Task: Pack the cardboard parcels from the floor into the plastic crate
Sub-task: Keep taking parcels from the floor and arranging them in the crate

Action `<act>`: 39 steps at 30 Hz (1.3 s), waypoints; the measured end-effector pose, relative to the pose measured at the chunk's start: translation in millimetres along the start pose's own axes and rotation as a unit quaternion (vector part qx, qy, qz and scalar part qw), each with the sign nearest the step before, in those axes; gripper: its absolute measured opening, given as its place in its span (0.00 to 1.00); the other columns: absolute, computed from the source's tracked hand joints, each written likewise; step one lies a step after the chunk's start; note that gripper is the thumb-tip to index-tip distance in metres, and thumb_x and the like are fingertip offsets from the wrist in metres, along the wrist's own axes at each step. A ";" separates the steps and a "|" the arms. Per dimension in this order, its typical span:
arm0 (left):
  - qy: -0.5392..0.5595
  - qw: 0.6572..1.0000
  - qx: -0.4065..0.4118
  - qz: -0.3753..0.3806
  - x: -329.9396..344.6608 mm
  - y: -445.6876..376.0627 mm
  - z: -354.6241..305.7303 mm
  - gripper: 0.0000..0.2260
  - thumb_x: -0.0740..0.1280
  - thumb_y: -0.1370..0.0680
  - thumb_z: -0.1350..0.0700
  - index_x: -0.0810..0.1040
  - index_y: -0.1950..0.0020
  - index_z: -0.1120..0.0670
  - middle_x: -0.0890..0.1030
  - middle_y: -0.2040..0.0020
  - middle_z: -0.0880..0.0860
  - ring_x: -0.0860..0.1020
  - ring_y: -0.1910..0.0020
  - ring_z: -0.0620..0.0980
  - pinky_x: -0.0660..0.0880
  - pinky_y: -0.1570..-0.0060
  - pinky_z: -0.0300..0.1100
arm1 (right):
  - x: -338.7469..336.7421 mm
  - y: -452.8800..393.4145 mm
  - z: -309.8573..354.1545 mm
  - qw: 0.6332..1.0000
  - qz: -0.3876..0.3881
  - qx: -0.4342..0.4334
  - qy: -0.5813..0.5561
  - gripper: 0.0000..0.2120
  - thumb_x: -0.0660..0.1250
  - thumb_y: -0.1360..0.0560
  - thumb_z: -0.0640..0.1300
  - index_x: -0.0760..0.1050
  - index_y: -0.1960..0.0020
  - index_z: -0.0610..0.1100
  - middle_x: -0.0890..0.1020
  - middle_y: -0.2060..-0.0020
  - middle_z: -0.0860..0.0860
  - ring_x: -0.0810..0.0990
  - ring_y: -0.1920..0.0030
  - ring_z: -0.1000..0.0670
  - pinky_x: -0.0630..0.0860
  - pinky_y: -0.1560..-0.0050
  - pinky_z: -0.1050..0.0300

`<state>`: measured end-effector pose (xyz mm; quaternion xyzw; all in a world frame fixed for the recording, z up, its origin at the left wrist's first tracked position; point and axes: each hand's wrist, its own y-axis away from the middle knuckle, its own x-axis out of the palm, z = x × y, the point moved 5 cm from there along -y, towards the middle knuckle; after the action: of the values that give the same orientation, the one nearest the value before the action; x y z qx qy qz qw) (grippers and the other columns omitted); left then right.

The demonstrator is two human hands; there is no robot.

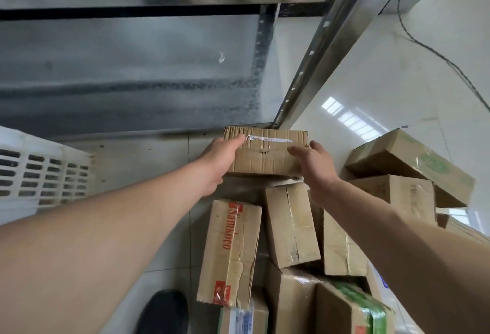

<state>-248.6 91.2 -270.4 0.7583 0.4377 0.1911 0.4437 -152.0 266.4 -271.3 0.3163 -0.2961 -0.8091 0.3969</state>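
Your left hand [221, 160] and right hand [314, 166] grip the brown parcel [265, 154] by its ends, above the floor pile [289, 227]; white crate [39, 174] sits left.

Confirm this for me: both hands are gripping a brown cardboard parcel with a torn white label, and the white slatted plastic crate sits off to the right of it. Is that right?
Not quite. In the head view the white slatted plastic crate sits to the left of the parcel, not the right. The rest holds: the left hand and right hand grip the brown cardboard parcel with a torn white label.
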 end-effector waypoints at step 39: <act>0.126 0.991 0.027 0.029 -112.3 415.8 -120.5 0.08 0.60 0.21 0.57 0.77 0.58 0.54 0.78 0.63 0.56 0.75 0.65 0.53 0.71 0.59 0.45 | -105.0 401.3 164.2 0.982 -0.090 -0.032 -0.163 0.22 0.65 0.28 0.68 0.83 0.51 0.51 0.85 0.51 0.46 0.82 0.49 0.44 0.79 0.48 0.43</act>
<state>-185.9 -34.2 154.3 0.7520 0.4733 0.2860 0.3586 -41.2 186.5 153.4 0.1931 -0.3013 -0.8913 0.2785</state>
